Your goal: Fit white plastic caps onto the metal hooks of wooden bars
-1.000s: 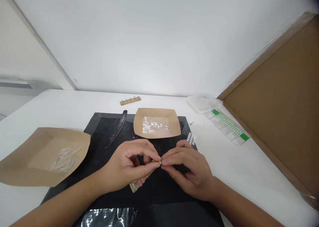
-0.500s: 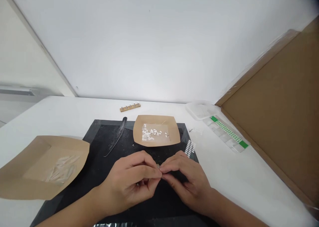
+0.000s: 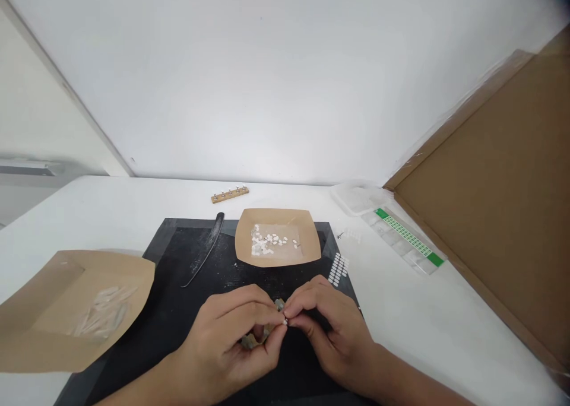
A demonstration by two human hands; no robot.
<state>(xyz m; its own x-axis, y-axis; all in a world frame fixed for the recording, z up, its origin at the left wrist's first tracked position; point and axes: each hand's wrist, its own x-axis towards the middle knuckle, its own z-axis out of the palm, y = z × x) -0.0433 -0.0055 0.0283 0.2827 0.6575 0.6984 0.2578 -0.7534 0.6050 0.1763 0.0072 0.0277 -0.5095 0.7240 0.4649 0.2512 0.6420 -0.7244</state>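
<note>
My left hand point(image 3: 238, 335) is closed in a pinch, its thumb and index fingertips meeting those of my right hand point(image 3: 332, 326). Between the fingertips shows a tiny white piece point(image 3: 285, 322), perhaps with a dark metal bit; its kind is too small to make out. Below and behind my left fingers, parts of a brownish strip with greyish bits point(image 3: 250, 339) show, mostly covered by the hand. My right thumb and index finger pinch at the same white piece. Both hands are over a black mat point(image 3: 178, 317).
A cardboard tray point(image 3: 278, 262) holds small white ovals on clear film. Another tray point(image 3: 44, 263) holds clear nail tips. Around lie a black curved nail file point(image 3: 205, 253), a wooden strip with metal pegs point(image 3: 230, 194), a white sticker sheet point(image 3: 338, 269), a green-edged clear case point(image 3: 409, 240) and a cardboard box point(image 3: 494, 174).
My fingers have shifted slightly, and the white piece between the fingertips and the strip under my left hand now show more. The view has moved a little.
</note>
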